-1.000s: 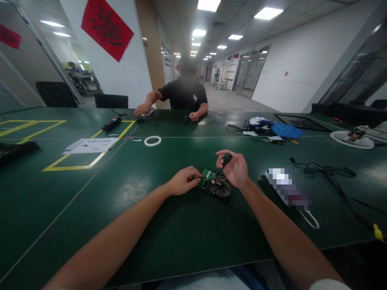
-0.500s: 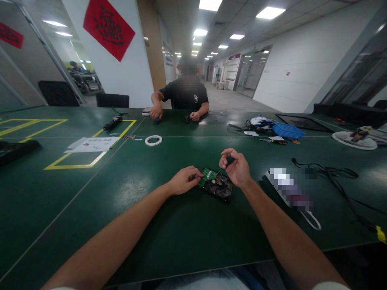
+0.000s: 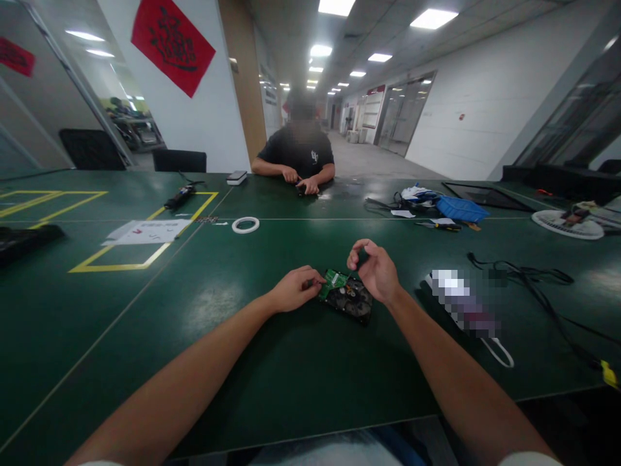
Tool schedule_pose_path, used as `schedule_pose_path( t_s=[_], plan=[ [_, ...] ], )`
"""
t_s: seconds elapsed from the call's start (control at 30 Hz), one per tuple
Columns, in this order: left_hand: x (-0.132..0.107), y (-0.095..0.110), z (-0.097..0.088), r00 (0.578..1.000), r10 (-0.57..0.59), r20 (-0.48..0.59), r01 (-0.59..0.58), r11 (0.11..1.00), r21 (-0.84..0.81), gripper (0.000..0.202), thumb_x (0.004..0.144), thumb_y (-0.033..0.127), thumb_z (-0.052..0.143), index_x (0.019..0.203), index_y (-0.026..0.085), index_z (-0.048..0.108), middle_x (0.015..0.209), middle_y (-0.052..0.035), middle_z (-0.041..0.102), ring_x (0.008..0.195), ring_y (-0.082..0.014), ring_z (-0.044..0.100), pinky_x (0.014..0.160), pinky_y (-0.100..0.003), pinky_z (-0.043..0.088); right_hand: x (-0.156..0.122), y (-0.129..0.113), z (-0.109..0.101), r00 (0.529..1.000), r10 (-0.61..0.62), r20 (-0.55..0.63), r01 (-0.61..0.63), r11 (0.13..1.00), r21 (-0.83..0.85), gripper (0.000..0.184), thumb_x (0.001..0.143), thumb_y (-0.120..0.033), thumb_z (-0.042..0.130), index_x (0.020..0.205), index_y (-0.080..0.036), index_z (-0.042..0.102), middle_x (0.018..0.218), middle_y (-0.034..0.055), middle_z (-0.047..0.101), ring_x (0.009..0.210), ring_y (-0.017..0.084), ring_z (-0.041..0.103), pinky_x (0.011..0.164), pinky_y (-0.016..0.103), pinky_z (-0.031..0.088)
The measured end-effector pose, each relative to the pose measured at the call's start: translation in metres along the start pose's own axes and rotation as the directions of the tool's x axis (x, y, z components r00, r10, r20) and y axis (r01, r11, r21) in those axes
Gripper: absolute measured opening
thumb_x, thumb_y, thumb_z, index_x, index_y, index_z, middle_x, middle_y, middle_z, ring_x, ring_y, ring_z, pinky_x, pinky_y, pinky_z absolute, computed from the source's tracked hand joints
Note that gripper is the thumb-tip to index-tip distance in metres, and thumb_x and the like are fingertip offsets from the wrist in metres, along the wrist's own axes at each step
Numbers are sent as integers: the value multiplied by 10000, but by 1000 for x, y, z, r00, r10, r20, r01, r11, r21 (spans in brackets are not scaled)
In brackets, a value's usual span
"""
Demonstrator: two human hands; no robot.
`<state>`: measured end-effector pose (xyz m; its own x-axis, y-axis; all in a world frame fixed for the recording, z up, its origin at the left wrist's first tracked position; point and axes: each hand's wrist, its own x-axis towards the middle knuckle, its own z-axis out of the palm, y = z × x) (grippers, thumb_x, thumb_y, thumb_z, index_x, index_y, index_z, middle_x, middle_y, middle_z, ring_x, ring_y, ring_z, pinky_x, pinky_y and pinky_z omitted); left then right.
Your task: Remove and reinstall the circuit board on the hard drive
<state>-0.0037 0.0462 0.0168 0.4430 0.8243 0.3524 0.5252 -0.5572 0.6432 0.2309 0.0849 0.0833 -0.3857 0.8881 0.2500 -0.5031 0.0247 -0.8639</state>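
Observation:
A black hard drive (image 3: 353, 301) lies on the green table (image 3: 145, 323) in front of me, with a green circuit board (image 3: 334, 279) raised at its left end. My left hand (image 3: 292, 291) is closed, its fingertips pinched at the left edge of that board. My right hand (image 3: 374, 270) hovers just over the drive's far side. Its fingers are curled, with thumb and forefinger together around a small screwdriver that the hand mostly hides.
Across the table a person (image 3: 299, 152) in a dark shirt works with both hands together. A white tape ring (image 3: 245, 224), a paper sheet (image 3: 145, 232) and yellow floor-tape lines (image 3: 121, 265) lie at the left. A blue tray (image 3: 458, 209) and black cables (image 3: 526, 278) are at the right.
My right hand has turned and curled tighter, so the dark screwdriver handle no longer shows. The person opposite has drawn the outstretched hand back to meet the other. My left hand stayed put.

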Motion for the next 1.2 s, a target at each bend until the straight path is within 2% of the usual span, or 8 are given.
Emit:
schedule_pose_path(
  t_s=[0.1,0.3,0.47,0.6,0.83,0.93,1.1,1.2],
  plan=[
    [0,0,0,1000,2,3,-1,1000,-6,206,912,210,609,1098,213,698,1001,-36,636,720,-125,588,674,-257,465,2,1,-3,1000,-27,-13,27,999,-36,255,862,-402,514,862,-214,686,709,20,544,655,171,510,659,329,451],
    [0,0,0,1000,0,-5,0,1000,-4,204,913,210,606,1094,216,699,999,-36,641,737,-131,596,688,-263,471,1,0,-2,999,-35,-40,33,999,-34,87,783,-299,639,766,-222,603,863,28,642,842,197,618,809,355,487],
    [0,1,0,1000,-2,-6,2,1000,5,207,917,223,605,1101,223,701,996,-33,642,725,-128,591,687,-265,469,0,-1,-2,1000,-9,-24,8,1000,-12,153,849,-364,555,809,-235,627,667,-3,535,612,163,512,639,324,439],
    [0,0,0,1000,-7,-11,7,1000,-1,199,914,229,606,1088,226,701,992,-29,641,718,-126,587,685,-264,470,3,0,-4,999,-29,-17,28,998,-57,318,871,-439,474,813,-215,691,684,23,526,631,175,500,655,346,452],
    [0,1,-1,1000,3,-3,-3,1000,2,202,906,221,612,1087,219,699,992,-34,642,747,-138,598,691,-266,473,-1,1,2,998,-42,-54,40,999,-32,82,787,-306,633,789,-229,603,895,28,650,865,213,625,800,359,491],
    [0,1,0,1000,1,-8,-1,1000,8,209,908,219,607,1095,225,699,986,-29,646,735,-136,591,692,-269,470,-2,2,3,999,-6,-43,5,1000,-24,106,803,-309,636,872,-245,588,800,3,632,758,193,603,736,343,483],
    [0,-1,0,1000,1,0,-1,1000,-13,226,900,201,609,1108,223,693,970,-27,635,750,-138,599,685,-264,476,0,5,1,990,-130,-48,116,965,-234,214,893,-426,605,965,-239,683,772,5,574,699,163,533,697,313,458],
    [0,-1,0,1000,8,3,-8,1000,-12,236,901,197,607,1121,225,688,979,-30,629,754,-139,598,683,-264,480,-2,0,-1,960,-278,-42,214,819,-533,202,886,-449,681,957,-266,727,908,36,601,827,186,549,754,315,458]
  ],
)
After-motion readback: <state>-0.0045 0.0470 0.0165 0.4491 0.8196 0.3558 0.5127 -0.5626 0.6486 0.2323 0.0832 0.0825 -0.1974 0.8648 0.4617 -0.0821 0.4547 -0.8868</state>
